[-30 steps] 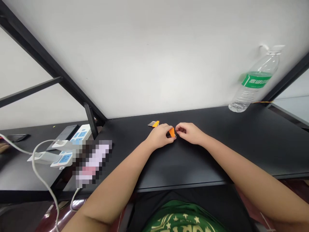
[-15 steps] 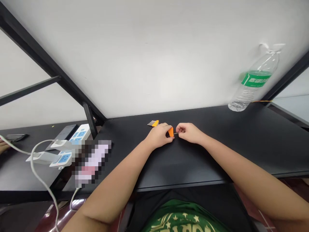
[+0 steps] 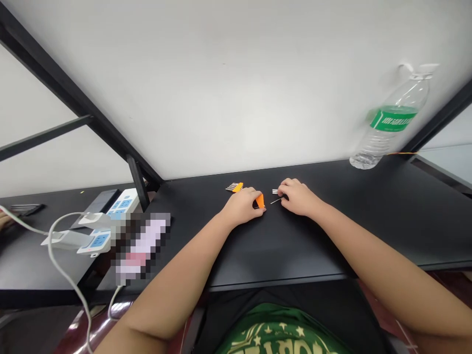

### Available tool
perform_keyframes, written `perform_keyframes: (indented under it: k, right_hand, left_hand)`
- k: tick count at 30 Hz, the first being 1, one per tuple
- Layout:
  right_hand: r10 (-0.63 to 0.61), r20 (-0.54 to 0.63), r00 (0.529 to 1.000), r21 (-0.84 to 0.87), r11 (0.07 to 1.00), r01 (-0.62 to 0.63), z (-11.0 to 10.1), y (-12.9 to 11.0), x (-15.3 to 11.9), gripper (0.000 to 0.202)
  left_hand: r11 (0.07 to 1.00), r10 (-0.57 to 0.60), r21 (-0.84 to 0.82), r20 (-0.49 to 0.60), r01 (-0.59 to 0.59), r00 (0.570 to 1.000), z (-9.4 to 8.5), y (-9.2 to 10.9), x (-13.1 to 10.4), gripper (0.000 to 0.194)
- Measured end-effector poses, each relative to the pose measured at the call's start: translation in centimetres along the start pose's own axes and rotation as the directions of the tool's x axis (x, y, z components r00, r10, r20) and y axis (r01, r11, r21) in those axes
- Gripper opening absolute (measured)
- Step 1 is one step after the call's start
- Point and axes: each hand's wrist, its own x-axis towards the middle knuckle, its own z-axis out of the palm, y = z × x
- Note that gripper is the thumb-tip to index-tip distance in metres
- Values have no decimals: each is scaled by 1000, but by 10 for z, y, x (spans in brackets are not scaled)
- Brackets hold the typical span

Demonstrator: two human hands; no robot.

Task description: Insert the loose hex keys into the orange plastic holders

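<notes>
My left hand (image 3: 241,206) is closed on an orange holder (image 3: 260,201), gripped between thumb and fingers above the black desk. To the right, my right hand (image 3: 299,197) has its fingers bent, with a thin metal rod (image 3: 276,200) sticking out leftward from beside the thumb. Small silvery pieces (image 3: 275,191) show at its fingertips, partly hidden by them. Behind my left hand lies a second orange holder (image 3: 238,187) with several thin metal rods in it.
A clear bottle with a green label (image 3: 394,118) is at the back right by the wall. On the left are a white power strip (image 3: 123,204), a pixelated phone (image 3: 142,248) and white cables. Part of another person's hand shows at the far left edge.
My right hand has moved right, away from the orange holder, with the thin rod. The silvery pieces beside its fingertips now show. My left hand has stayed in place.
</notes>
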Motion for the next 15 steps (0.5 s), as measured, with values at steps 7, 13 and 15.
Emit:
perform_keyframes:
  k: [7, 13, 15]
  right_hand:
    - [114, -43, 993, 55, 992, -112, 5, 6, 6, 19]
    - [181, -62, 982, 53, 983, -178, 12, 5, 9, 20]
    - [194, -63, 979, 42, 981, -192, 13, 4, 10, 19]
  left_hand:
    - [1000, 13, -1, -7, -13, 1000, 0, -1, 0, 23]
    - [1000, 1, 1, -5, -1, 1000, 0, 0, 0, 22]
    - [1000, -1, 4, -5, 1, 1000, 0, 1, 0, 22]
